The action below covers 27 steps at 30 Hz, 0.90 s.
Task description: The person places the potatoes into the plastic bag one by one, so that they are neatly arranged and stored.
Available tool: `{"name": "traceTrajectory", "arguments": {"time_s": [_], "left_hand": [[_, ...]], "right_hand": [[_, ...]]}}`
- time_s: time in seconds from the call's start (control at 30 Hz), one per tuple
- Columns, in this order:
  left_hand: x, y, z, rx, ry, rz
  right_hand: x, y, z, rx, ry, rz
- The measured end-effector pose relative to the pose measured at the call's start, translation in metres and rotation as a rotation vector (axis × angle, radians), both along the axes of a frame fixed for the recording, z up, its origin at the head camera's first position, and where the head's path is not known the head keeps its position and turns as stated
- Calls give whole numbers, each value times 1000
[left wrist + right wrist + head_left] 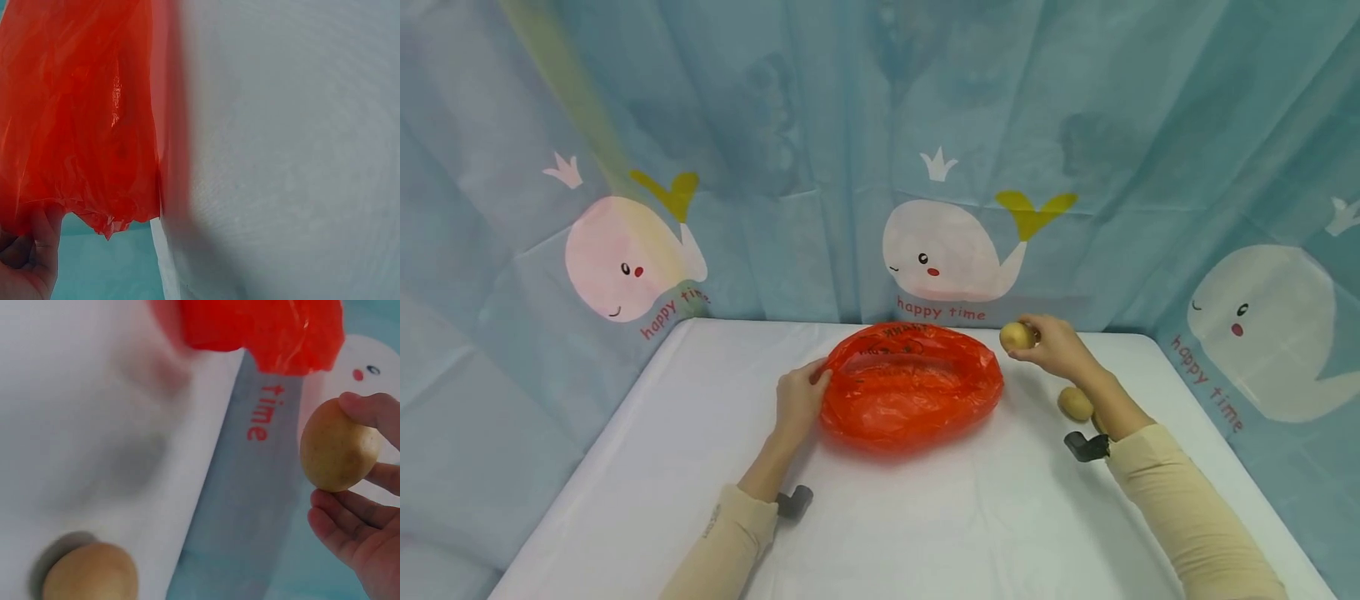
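A red plastic bag (895,425) stands on the white table with its mouth spread open. At its left rim, my left hand (796,402) pinches the plastic; in the left wrist view part of that hand (40,256) shows at the bag's edge. My right hand (1054,348) holds a yellow-brown potato (1017,337) in the air, just right of the bag. The right wrist view shows this potato (337,447) between thumb and fingertips. Below the right hand, a second potato (1075,403) lies on the table. Another roundish thing is mostly hidden behind the right wrist.
The white table (925,533) ends at the back and sides against a blue curtain (775,250) printed with whales. Small black wrist mounts (1086,447) stick out from the cuffs of both beige sleeves.
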<state>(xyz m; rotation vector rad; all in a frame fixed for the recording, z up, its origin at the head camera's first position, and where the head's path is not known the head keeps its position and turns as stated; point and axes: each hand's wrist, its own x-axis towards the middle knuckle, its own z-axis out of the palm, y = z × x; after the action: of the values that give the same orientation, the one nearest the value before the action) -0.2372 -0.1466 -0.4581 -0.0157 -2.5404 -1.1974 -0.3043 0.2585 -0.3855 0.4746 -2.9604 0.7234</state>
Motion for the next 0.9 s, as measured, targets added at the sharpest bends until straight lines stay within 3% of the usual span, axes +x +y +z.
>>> {"name": "traceTrajectory", "arguments": {"time_s": [0.67, 0.9], "left_hand": [[0, 2, 4, 5, 6, 8], [1, 2, 0, -1, 30, 5]], "right_hand": [[0, -52, 19, -24, 16, 74], [-2, -75, 18, -8, 18, 150]]}}
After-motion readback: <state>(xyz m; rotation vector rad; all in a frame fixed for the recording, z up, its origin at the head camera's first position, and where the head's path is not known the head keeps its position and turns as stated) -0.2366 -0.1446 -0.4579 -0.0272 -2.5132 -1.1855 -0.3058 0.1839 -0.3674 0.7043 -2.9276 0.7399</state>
